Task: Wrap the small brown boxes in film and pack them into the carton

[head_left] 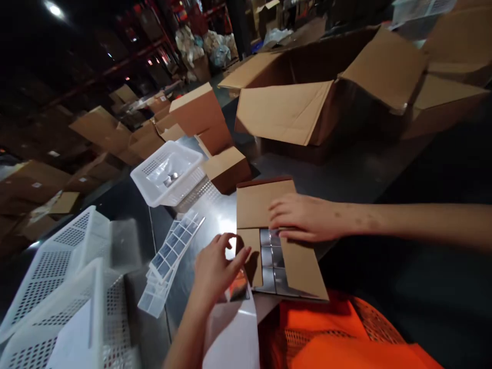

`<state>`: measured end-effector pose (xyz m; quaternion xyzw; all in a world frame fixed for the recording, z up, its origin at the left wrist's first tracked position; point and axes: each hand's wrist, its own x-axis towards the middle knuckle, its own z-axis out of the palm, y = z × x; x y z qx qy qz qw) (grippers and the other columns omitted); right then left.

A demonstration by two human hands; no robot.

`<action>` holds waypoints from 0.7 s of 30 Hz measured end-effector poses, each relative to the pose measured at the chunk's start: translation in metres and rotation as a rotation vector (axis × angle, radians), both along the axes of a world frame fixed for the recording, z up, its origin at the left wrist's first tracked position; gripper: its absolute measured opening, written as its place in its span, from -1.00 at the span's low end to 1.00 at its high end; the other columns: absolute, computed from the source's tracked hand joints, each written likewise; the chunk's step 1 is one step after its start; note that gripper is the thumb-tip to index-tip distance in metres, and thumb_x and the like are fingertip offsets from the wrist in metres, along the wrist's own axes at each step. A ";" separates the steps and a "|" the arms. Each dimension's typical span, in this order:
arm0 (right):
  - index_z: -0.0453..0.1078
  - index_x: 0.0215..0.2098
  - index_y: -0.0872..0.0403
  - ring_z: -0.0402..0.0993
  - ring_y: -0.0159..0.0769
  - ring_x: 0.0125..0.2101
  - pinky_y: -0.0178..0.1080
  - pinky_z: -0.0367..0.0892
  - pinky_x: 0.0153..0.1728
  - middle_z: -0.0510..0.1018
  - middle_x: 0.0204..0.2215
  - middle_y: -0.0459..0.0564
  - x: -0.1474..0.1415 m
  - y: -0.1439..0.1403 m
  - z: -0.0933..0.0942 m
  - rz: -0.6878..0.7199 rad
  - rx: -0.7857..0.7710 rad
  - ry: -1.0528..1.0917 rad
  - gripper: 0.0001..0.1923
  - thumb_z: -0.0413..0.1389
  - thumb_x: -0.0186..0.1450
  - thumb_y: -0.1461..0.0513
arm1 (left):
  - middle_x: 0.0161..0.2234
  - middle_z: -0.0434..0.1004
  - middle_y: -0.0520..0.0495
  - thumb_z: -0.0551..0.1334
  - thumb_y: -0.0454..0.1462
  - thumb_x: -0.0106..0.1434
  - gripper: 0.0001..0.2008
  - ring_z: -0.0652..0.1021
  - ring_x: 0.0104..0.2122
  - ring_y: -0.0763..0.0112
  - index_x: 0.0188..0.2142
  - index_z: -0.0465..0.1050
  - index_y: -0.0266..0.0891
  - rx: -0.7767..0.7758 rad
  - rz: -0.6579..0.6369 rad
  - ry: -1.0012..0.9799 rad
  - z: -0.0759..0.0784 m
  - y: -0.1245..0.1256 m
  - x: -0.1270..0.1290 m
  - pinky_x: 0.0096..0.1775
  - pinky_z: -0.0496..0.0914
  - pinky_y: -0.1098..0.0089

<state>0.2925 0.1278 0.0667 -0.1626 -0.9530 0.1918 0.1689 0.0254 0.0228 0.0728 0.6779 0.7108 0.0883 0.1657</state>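
A small flat cardboard box (265, 205) lies on the metal table (346, 174) in front of me, its flaps partly folded over shiny silver packets (271, 256) inside. My right hand (303, 218) presses flat on the box's top flaps. My left hand (217, 266) pinches the edge of the left flap, fingers curled. A stack of clear blister strips (171, 256) lies just left of my left hand.
White perforated plastic baskets sit at the left (57, 287) and behind (169, 174). Large open cardboard cartons (326, 97) stand at the back right, smaller boxes (226, 169) behind the flat box. An orange basket (338, 333) sits at the near edge.
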 end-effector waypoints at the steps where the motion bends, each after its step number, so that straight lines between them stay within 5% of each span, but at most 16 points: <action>1: 0.56 -0.13 -0.03 0.41 -0.09 0.11 -0.05 0.23 0.15 0.65 -0.12 0.05 -0.003 -0.007 0.001 0.075 -0.001 -0.036 -0.77 0.06 0.41 0.16 | -0.21 0.55 -0.08 0.19 0.15 0.23 -0.54 0.55 -0.41 0.29 -0.08 0.50 -0.08 -0.021 -0.053 0.085 0.005 0.007 0.008 -0.37 0.20 0.35; 4: 0.55 -0.23 -0.04 0.42 -0.11 0.07 -0.08 0.22 0.12 0.65 -0.17 0.03 -0.009 -0.017 0.007 0.169 -0.019 -0.135 -0.83 0.11 0.41 0.14 | -0.16 0.53 -0.17 0.25 0.21 0.13 -0.43 0.60 -0.32 0.12 -0.08 0.44 -0.13 -0.083 -0.155 0.287 0.015 0.019 0.031 -0.38 0.20 0.34; 7: 0.51 -0.30 -0.02 0.47 -0.13 -0.13 -0.10 0.27 -0.03 0.62 -0.31 0.04 -0.002 -0.017 0.026 0.131 -0.026 -0.182 -0.79 0.11 0.40 0.08 | -0.15 0.54 -0.20 0.23 0.11 0.20 -0.54 0.60 -0.28 0.06 -0.08 0.40 -0.15 -0.086 -0.196 0.378 0.026 0.022 0.036 -0.35 0.22 0.32; 12: 0.46 -0.56 -0.06 0.45 -0.14 -0.34 -0.11 0.25 -0.24 0.57 -0.51 0.04 0.042 -0.021 0.047 -0.058 -0.051 -0.393 -0.77 0.27 0.24 0.12 | -0.10 0.56 -0.11 0.20 -0.11 0.26 -0.67 0.61 -0.29 0.15 0.00 0.42 -0.05 -0.084 -0.211 0.440 0.059 0.024 -0.001 -0.38 0.17 0.34; 16: 0.53 -0.41 -0.02 0.53 -0.21 -0.40 -0.21 0.26 -0.37 0.61 -0.40 0.03 0.068 -0.040 0.016 -0.284 -0.326 -0.388 -0.86 0.14 0.29 0.23 | -0.12 0.58 -0.08 0.14 -0.18 0.29 -0.70 0.62 -0.33 0.19 -0.03 0.52 0.02 -0.163 -0.330 0.504 0.064 0.028 -0.034 -0.36 0.20 0.35; 21: 0.54 -0.32 0.05 0.54 -0.15 -0.40 -0.23 0.36 -0.38 0.58 -0.44 0.05 0.069 -0.070 -0.036 -0.688 -0.670 -0.284 -0.84 0.16 0.22 0.15 | -0.39 0.59 -0.07 0.26 -0.25 0.05 -0.82 0.56 -0.37 0.23 -0.34 0.62 -0.16 -0.395 -0.428 0.133 0.032 0.039 -0.040 -0.32 0.27 0.35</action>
